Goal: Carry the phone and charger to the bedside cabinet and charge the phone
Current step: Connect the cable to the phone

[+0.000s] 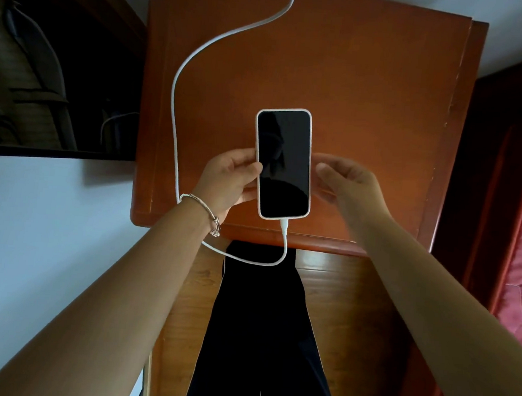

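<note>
Left hand pinches the plugged-in phone above the cabinet; right hand, blurred, grip spread just beside it.

Phone screen-up, dark, over front-middle of bedside cabinet top. Left hand grips phone's left edge, thumb on screen rim; bracelet on wrist. Right hand blurred, just beside right edge, contact unclear. White cable plugged into phone's bottom end, loops past front edge, runs along left side toward back edge.
</note>
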Demonstrator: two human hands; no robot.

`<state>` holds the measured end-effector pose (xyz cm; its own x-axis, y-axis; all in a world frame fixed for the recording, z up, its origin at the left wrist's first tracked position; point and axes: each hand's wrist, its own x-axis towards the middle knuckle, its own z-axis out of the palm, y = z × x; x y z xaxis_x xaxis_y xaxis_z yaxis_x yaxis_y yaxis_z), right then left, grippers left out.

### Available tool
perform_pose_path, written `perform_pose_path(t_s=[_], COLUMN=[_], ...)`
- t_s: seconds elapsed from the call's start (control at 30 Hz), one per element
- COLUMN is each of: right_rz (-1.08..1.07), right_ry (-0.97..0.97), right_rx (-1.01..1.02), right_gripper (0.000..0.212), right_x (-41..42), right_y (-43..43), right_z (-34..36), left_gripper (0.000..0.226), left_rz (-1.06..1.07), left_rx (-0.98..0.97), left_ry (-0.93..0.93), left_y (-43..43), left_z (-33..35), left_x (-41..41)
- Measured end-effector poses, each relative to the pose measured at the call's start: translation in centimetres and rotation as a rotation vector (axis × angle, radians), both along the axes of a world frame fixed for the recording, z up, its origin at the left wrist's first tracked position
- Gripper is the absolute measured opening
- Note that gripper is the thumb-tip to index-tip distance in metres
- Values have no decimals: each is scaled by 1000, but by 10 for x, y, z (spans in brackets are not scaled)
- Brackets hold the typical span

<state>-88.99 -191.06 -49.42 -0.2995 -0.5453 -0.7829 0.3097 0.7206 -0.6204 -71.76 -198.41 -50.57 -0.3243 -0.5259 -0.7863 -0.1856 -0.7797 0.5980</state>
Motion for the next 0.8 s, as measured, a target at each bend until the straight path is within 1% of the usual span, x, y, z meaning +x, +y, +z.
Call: perform_pose_path(t_s=[0.1, 0.2, 0.3, 0.4, 0.67, 0.8], right_rz=[17, 24, -29, -54, -114, -138], right_ry=[4, 54, 14, -7, -30, -40], right_rx=[-2, 12, 14, 31, 106, 95], right_gripper=[21, 21, 21, 23, 29, 30], right_x=[2, 5, 8, 7, -3, -4], right_y=[-2, -5, -9, -17, -27, -26], right_z=[-5, -9, -12, -14, -26, -31], left_gripper=[31, 31, 26, 26, 27, 27], left_rz=[-7, -50, -64, -76, -47, -56], left_rx=[-69, -177, -232, -236, -194, -183], left_ry=[-76, -170, -216, -270, -326, -338], left_y=[-4, -7, -11, -17, -27, -29], left_z=[-2, -7, -13, -18, -22, -25], left_x=[-6, -11, -15, -20, -28, -29])
